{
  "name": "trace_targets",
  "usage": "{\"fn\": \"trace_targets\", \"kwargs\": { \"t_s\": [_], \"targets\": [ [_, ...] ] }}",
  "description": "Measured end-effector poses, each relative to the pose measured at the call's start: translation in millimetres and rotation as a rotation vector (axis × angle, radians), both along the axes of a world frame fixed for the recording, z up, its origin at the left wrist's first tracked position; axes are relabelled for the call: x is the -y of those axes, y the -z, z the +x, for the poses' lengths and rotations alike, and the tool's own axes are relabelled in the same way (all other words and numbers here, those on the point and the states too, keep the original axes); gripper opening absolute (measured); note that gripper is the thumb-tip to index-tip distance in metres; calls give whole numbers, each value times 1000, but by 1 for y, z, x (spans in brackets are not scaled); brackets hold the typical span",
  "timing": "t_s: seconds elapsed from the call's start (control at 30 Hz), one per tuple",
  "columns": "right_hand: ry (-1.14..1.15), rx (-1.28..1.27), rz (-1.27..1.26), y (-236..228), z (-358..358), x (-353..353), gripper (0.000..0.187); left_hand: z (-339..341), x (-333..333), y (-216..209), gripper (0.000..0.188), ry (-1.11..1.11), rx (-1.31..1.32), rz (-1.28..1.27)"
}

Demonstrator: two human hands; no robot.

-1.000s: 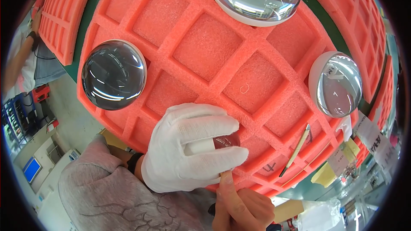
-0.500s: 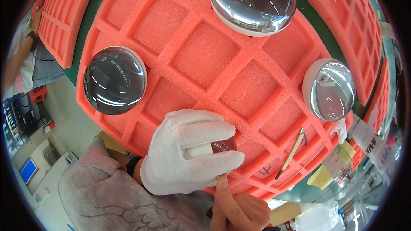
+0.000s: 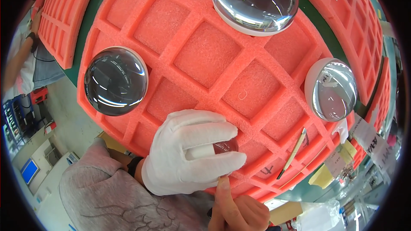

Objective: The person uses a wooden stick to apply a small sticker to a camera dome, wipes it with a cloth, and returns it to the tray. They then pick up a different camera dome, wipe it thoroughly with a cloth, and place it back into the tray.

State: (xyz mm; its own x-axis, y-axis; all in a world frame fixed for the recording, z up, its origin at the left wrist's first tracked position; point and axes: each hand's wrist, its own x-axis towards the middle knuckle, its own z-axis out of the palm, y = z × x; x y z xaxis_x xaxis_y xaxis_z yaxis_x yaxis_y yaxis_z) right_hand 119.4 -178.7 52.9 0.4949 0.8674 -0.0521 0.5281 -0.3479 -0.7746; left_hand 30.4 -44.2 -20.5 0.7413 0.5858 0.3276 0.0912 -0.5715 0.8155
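My left hand (image 3: 192, 152), in a white glove, curls over a round clear glass lens (image 3: 225, 146); part of the glass shows between the fingers. Bare, my right hand (image 3: 239, 209) is closed just below, its thumb tip at the near edge of the lens, by the gloved fingers. What its fingers grip is hidden. Beneath lies a pink foam tray (image 3: 207, 53) with square pockets. Three bigger glass lenses rest on it: a dark-looking lens (image 3: 116, 81) at left, a large lens (image 3: 255, 2) at the far side and a clear lens (image 3: 332, 90) at right.
A thin stick-like tool (image 3: 292, 153) lies across the tray at right. More pink foam trays (image 3: 64, 17) (image 3: 349, 30) stand on both sides of the green table (image 3: 314, 15). Taped labels and clear plastic bags (image 3: 319, 219) are at lower right. Another person's arm (image 3: 21, 57) shows at far left.
Everything on the tray sits very slightly farther right in the picture. Both hands keep the same pose around the lens.
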Motion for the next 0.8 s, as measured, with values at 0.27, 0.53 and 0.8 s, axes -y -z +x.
{"fn": "trace_targets", "kwargs": {
  "t_s": [0.27, 0.53, 0.8],
  "targets": [
    [-90, 198, -100, 6, -10, 8, 37, -4, 2, -3, 51, 35, -53, -61],
    [-59, 287, -55, 3, -12, -5, 36, 4, 1, -1, 53, -13, 14, -55],
    [-77, 296, -8, 7, -11, -9, 37, 3, 3, -4, 49, -38, 43, -71]
  ]
}}
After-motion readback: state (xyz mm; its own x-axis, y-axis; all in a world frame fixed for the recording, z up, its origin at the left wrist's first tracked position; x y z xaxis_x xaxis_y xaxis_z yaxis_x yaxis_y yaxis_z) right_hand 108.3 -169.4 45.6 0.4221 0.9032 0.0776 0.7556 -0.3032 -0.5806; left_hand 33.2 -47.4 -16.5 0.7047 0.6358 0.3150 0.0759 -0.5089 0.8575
